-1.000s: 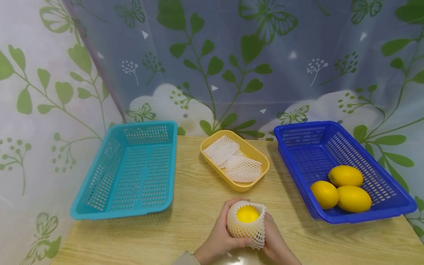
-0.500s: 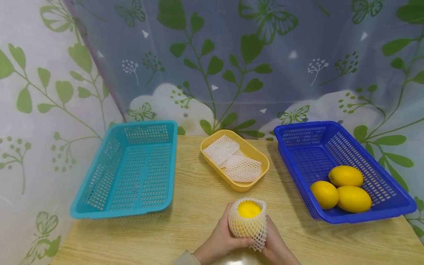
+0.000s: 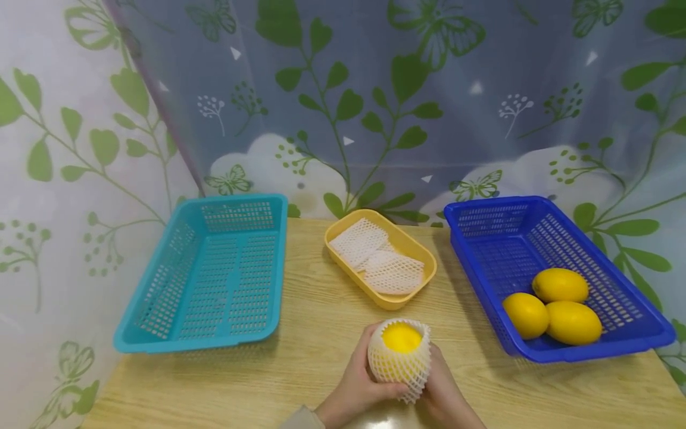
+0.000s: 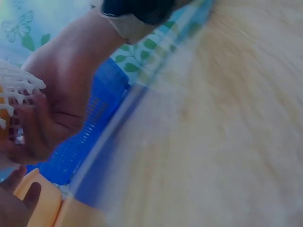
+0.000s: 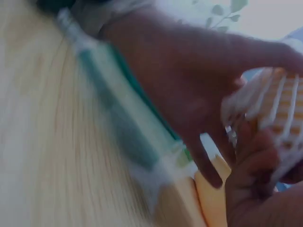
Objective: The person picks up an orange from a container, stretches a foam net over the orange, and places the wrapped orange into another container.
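Note:
In the head view, a lemon-shaped yellow fruit (image 3: pixel 402 338) stands upright inside a white foam net sleeve (image 3: pixel 399 368), low in the middle over the table. Its top shows bare through the sleeve's open end. My left hand (image 3: pixel 360 381) grips the sleeved fruit from the left, thumb across its front near the lower edge. From the right side my right hand (image 3: pixel 442 384) holds it; the sleeve and fruit hide most of those fingers. Both wrist views show fingers around the white netting (image 4: pixel 19 82). Several fingers curl at the sleeve's lower edge in the right wrist view.
A yellow tray (image 3: pixel 393 302) with flat foam net sleeves (image 3: pixel 393 272) stands behind the hands. To the left is a teal basket (image 3: pixel 233 280) with nothing in it. At the right, a blue basket (image 3: pixel 485 250) holds three yellow fruits (image 3: pixel 572 322). A patterned curtain (image 3: pixel 343 119) hangs behind.
The sleeved fruit has turned slightly between my hands, and the sleeve's loose lower tip has shifted a little left. Both hands keep their hold in nearly the same place.

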The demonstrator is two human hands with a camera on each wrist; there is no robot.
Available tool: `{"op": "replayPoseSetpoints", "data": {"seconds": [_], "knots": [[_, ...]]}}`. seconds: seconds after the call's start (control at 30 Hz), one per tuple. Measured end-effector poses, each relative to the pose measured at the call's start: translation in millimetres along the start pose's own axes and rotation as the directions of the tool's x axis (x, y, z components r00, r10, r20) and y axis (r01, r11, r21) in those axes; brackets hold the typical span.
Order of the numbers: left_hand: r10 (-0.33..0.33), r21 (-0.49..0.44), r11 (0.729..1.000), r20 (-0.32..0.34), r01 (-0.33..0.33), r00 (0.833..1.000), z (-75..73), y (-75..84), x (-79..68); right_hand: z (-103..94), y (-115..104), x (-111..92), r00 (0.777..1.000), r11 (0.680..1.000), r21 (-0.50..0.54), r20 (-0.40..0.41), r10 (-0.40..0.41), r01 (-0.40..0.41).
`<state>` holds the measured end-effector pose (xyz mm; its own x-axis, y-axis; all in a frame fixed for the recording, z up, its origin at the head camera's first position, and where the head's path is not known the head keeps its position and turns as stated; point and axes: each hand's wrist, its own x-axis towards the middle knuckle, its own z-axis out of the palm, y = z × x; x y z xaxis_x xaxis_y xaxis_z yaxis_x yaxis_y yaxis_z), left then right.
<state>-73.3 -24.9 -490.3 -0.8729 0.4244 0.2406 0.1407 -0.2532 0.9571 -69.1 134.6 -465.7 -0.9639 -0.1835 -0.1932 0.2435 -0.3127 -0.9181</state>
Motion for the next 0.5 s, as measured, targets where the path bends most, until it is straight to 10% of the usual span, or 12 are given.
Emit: {"op": "replayPoseSetpoints", "data": {"seconds": [0.17, 0.5], "knots": [[-0.047, -0.118, 0.992, -0.038, 0.042, 0.998, -5.0, 7.2, 2.8, 3.3, -6, 5, 0.980, 0.952, -0.307, -0.187, -0.061, 0.000], [-0.161, -0.121, 0.982, -0.118, 0.147, 0.980, -16.8, 26.7, 7.6, 7.0, -22, 0, 0.929, 0.907, -0.356, -0.201, -0.310, 0.226]]}}
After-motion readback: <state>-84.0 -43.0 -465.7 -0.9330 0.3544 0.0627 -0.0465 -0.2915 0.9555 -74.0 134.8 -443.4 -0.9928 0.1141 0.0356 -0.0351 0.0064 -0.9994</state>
